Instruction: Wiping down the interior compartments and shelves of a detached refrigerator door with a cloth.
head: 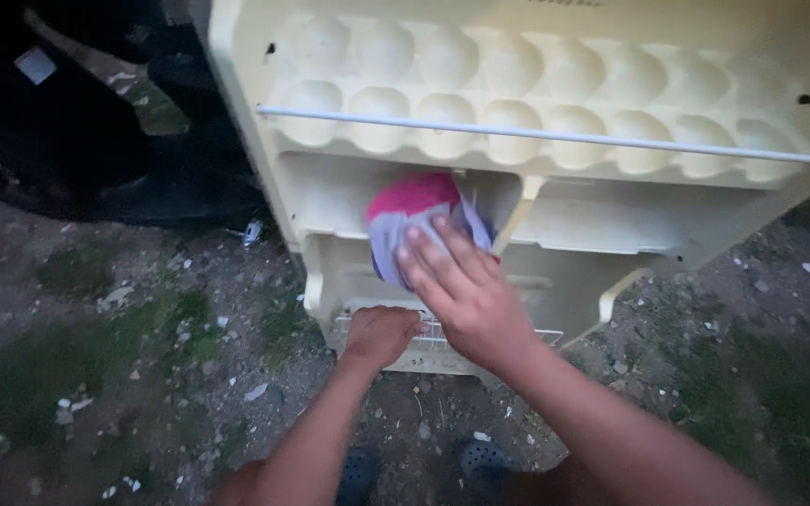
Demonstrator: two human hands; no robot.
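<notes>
While the right hand [466, 295] presses flat, fingers spread, on the pink-and-white cloth [414, 220] in the fridge door's [555, 84] shelf, the left hand [382, 335] (fist-like) grips its wire rail [442, 333]; the cloth could slip out.

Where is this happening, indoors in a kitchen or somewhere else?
Probably outdoors, in a yard or dump: a cream fridge door with egg hollows stands on bare, littered dirt ground with moss patches, while the right hand presses a pink-and-white cloth against it.
</notes>
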